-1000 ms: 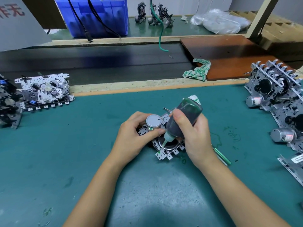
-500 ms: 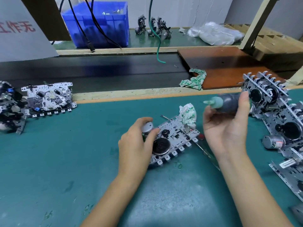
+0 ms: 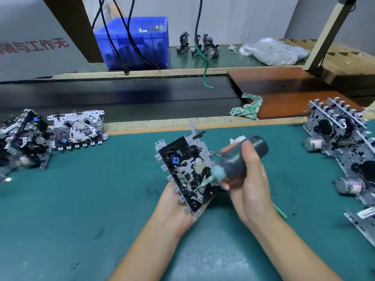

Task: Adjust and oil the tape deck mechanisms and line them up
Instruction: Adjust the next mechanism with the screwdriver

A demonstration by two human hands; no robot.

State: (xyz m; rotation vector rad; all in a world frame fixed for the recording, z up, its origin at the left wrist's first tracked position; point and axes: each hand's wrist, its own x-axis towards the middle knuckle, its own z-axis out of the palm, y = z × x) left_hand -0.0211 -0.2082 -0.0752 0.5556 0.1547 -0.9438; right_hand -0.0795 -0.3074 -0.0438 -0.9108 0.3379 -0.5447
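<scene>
Left hand (image 3: 178,209) cradled the tape deck mechanism (image 3: 187,171) tilted, right fingers (image 3: 250,153) curled round the oil bottle (image 3: 241,159), nozzle at the gears: over-squeezing risked flooding them.

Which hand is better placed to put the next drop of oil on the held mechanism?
The right hand. It grips the oil bottle with the nozzle tip already pointing into the mechanism. The left hand is busy cradling that mechanism from below, tilted up off the mat.
</scene>
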